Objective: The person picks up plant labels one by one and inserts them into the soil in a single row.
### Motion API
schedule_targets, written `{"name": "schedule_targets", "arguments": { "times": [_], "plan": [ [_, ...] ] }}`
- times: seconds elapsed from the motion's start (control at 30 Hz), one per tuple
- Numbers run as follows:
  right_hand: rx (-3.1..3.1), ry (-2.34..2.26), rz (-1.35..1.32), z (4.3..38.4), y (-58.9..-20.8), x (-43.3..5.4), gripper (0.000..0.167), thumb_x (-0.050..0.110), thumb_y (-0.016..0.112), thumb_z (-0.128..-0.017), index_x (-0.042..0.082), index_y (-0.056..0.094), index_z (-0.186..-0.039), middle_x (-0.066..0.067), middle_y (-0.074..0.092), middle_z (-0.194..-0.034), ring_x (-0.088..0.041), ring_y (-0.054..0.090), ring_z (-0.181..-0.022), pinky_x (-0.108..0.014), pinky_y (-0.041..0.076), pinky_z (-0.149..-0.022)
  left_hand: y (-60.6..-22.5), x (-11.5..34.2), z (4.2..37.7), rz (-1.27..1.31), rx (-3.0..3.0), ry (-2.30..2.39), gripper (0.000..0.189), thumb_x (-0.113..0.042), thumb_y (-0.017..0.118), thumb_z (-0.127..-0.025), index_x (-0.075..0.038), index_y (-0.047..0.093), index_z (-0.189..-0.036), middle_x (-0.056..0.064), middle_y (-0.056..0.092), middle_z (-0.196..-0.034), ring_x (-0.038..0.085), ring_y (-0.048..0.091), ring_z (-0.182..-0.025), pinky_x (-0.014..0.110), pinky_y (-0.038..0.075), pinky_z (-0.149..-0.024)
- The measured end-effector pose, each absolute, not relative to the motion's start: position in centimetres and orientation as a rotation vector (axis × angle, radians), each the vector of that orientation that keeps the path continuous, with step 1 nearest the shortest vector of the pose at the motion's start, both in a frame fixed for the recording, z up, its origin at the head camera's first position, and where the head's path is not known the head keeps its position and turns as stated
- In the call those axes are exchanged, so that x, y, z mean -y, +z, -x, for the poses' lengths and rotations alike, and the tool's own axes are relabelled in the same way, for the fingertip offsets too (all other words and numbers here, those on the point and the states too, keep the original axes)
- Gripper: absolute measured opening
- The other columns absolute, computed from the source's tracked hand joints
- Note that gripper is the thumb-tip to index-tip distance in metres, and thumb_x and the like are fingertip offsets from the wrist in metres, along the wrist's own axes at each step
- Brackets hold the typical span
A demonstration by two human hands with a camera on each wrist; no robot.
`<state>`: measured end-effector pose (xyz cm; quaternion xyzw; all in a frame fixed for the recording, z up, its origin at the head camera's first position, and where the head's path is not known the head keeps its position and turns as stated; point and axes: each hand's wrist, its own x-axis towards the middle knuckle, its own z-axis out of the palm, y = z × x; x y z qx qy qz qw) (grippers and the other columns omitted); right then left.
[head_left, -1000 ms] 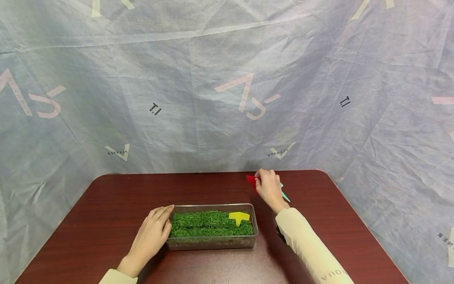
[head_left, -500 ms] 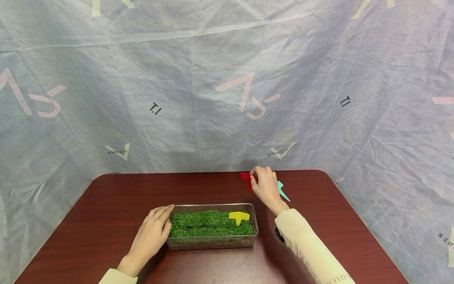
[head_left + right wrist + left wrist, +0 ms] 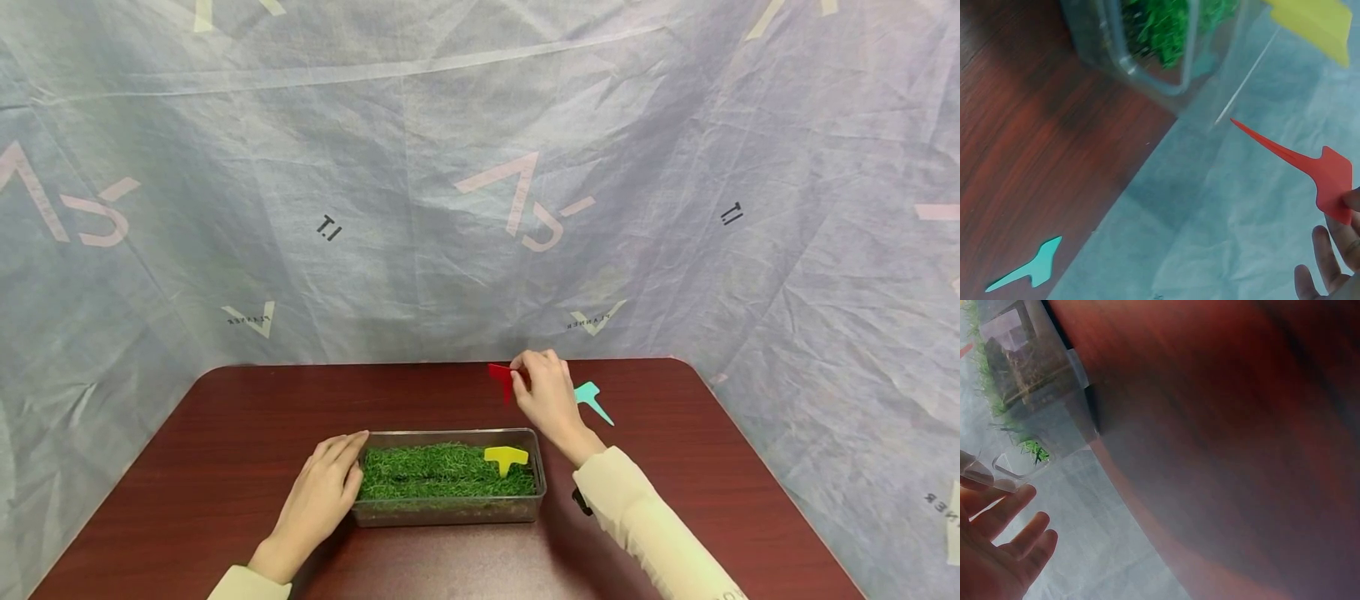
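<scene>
My right hand (image 3: 547, 396) pinches a red T-shaped plant label (image 3: 502, 381) by one end of its head, behind the tray's right part. In the right wrist view the pointed stem of the red label (image 3: 1332, 181) is bare. The left hand (image 3: 318, 492) rests with relaxed fingers against the left end of a clear plastic tray (image 3: 450, 513). Green grass (image 3: 435, 467) fills the tray in two strips. A yellow plant label (image 3: 506, 457) stands upright in the grass at the right end. In the left wrist view, fingertips (image 3: 1025, 494) touch the tray's rim.
A turquoise plant label (image 3: 592, 400) lies on the dark red wooden table (image 3: 255, 417), right of my right hand. Grey fabric (image 3: 420, 250) with printed letters hangs behind the table and along both sides.
My right hand has moved left with the red plant label, away from the turquoise one, which now shows fully. The left hand and tray have stayed put.
</scene>
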<state>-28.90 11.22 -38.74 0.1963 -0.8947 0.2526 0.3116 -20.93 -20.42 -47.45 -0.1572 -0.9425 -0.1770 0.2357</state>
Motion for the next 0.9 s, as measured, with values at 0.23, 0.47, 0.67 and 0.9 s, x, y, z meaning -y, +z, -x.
{"name": "schedule_targets", "arguments": {
  "times": [0.23, 0.47, 0.67, 0.9],
  "plan": [
    [2.332, 0.683, -0.604, 27.9, -38.5, -9.8, 0.005, 0.007, 0.063, -0.083, 0.011, 0.063, -0.085, 0.001, 0.064, -0.077, -0.019, 0.049, -0.079, -0.036, 0.04, -0.076, -47.5, 20.4, 21.0, 0.438, 2.566, -0.48, 0.04, -0.01, 0.053, -0.087, -0.006, 0.055, -0.127, 0.011, 0.057, -0.125, 0.028, 0.048, -0.115, 0.045, 0.039, -0.096],
    [2.304, 0.683, -0.677, 26.7, -38.3, -8.5, 0.006, 0.007, 0.064, -0.082, 0.012, 0.062, -0.085, 0.003, 0.065, -0.077, -0.017, 0.049, -0.079, -0.036, 0.042, -0.076, -47.5, 20.3, 21.0, 0.439, 2.558, -0.484, 0.04, -0.01, 0.054, -0.087, -0.006, 0.055, -0.127, 0.011, 0.058, -0.124, 0.029, 0.049, -0.114, 0.046, 0.04, -0.095],
    [2.271, 0.686, -0.746, 25.7, -38.3, -7.6, 0.002, 0.009, 0.063, -0.083, 0.011, 0.063, -0.084, 0.003, 0.064, -0.078, -0.017, 0.051, -0.081, -0.036, 0.043, -0.076, -47.5, 20.4, 21.0, 0.441, 2.546, -0.479, 0.04, -0.01, 0.054, -0.087, -0.005, 0.055, -0.126, 0.012, 0.058, -0.123, 0.029, 0.049, -0.114, 0.046, 0.041, -0.094],
    [2.291, 0.666, -0.77, 24.9, -38.9, -6.8, 0.009, 0.006, 0.066, -0.08, 0.014, 0.064, -0.084, 0.003, 0.064, -0.078, -0.016, 0.053, -0.084, -0.034, 0.044, -0.075, -47.4, 20.4, 20.9, 0.435, 2.566, -0.487, 0.04, -0.01, 0.053, -0.087, -0.006, 0.055, -0.127, 0.011, 0.057, -0.125, 0.028, 0.049, -0.115, 0.045, 0.04, -0.095]
  ]
}}
